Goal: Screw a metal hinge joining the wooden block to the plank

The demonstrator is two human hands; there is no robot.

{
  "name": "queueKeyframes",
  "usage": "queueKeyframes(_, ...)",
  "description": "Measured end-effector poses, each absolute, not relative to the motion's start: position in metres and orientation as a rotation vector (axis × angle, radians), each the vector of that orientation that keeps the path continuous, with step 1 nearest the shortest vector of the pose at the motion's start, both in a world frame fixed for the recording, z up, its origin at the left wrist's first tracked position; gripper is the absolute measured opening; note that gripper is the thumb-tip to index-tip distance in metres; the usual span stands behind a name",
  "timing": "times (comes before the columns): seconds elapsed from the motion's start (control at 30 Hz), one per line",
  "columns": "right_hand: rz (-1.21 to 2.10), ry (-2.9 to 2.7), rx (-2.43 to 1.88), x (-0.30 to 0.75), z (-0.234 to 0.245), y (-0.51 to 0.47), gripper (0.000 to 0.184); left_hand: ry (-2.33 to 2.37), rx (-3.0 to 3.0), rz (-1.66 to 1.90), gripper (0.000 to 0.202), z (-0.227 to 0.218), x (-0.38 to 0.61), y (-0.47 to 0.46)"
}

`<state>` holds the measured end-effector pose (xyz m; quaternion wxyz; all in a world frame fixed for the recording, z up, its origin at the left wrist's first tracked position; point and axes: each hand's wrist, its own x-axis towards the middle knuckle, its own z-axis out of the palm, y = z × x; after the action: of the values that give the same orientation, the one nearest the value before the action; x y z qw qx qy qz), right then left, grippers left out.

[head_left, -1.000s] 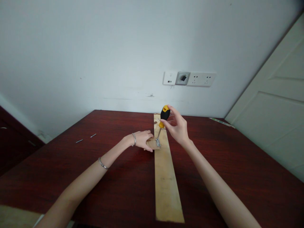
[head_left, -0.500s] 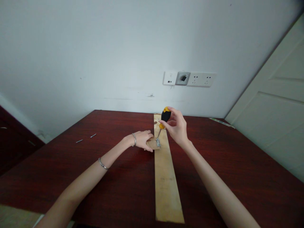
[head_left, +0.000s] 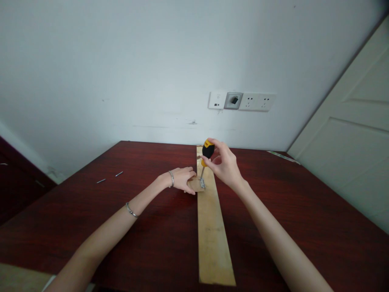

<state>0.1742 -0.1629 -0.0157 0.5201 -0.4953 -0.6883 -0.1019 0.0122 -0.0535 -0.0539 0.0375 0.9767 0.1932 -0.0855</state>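
My right hand [head_left: 224, 165] is closed around the black and yellow handle of a screwdriver [head_left: 208, 151]. The tool leans slightly to the right, its tip down at a small metal hinge [head_left: 202, 183]. Any screw under the tip is too small to make out. That hinge lies where a small wooden block [head_left: 194, 185] meets a long pale wooden board [head_left: 212, 231]. Fingers and thumb of my left hand [head_left: 181, 179] grip the small block from its left side. The hand covers part of the block.
The dark red table [head_left: 146, 251] runs up to a white wall. Two thin metal rods [head_left: 101, 181] lie at the left, and a pale narrow strip [head_left: 283, 157] at the far right. Wall sockets [head_left: 255, 101] sit above the table, and a white door [head_left: 358, 134] stands at the right.
My right hand has shifted the screwdriver's handle a little left and down, so it stands more upright. The left hand, block and board look unmoved.
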Motion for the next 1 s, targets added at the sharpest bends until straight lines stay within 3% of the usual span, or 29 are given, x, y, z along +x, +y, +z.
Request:
queueKeyframes(0.2,-0.294,-1.717,-1.373,0.174,0.0,-0.174,0.065,0.585,3.006,-0.27,0.073,-0.054,0.012,-0.054)
queueKeyframes(0.4,-0.273,-1.676,-1.381,0.176,0.001,-0.172,0.049,0.598,3.003,-0.289,0.075,-0.052,0.012,-0.054)
queueKeyframes(0.63,-0.255,-1.704,-1.393,0.175,0.004,-0.17,0.06,0.591,3.018,-0.286,0.078,-0.056,0.012,-0.05)
queueKeyframes(0.83,-0.291,-1.649,-1.467,0.174,0.012,-0.16,0.046,0.597,3.009,-0.3,0.077,-0.055,0.012,-0.05)
queueKeyframes(1.0,-0.283,-1.7,-1.418,0.173,0.017,-0.161,0.053,0.627,2.993,-0.313,0.074,-0.055,0.012,-0.05)
